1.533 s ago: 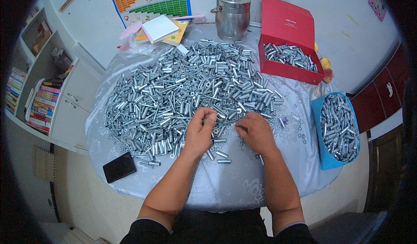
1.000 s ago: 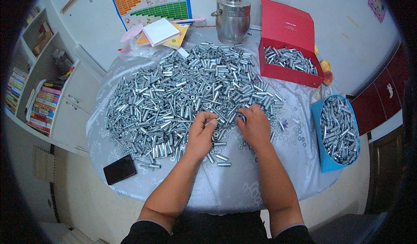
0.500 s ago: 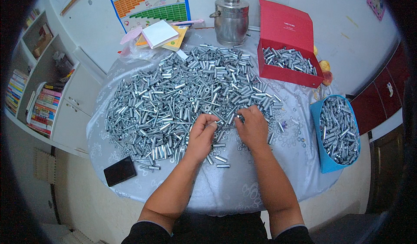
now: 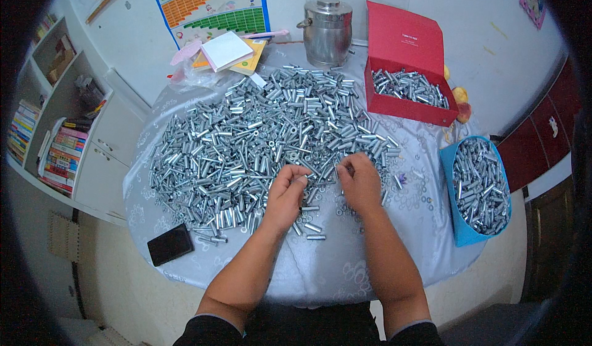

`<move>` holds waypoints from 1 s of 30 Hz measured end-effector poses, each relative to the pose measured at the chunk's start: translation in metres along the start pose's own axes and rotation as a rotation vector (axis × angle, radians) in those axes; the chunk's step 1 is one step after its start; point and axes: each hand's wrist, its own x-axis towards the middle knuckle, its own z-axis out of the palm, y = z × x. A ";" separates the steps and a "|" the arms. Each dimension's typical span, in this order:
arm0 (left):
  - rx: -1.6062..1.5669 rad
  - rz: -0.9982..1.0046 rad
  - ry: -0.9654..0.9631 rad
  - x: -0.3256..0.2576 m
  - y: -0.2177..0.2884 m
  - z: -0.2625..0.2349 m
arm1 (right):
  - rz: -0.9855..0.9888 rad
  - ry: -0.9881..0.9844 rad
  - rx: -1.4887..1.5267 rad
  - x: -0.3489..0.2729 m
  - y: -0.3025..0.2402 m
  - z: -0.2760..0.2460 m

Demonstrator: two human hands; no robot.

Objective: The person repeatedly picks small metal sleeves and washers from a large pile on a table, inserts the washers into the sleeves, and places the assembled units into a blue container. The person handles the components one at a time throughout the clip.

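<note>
Metal tubes (image 4: 253, 152) lie by both curled hands (image 4: 286, 198) (image 4: 361, 184), contents unclear; a red box lid (image 4: 404, 28) bears small lettering.

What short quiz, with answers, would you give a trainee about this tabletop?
1. True or false: the black phone lies inside the red box.
2. Which is nearer the blue bin: A) the left hand, or B) the right hand?
3. What do the red box and blue bin both hold?

Key:
1. False; it lies on the tablecloth.
2. B.
3. Small metal pieces.
</note>
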 end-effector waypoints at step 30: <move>-0.154 -0.146 -0.184 -0.005 0.005 0.005 | 0.551 -0.608 1.076 -0.013 -0.020 -0.013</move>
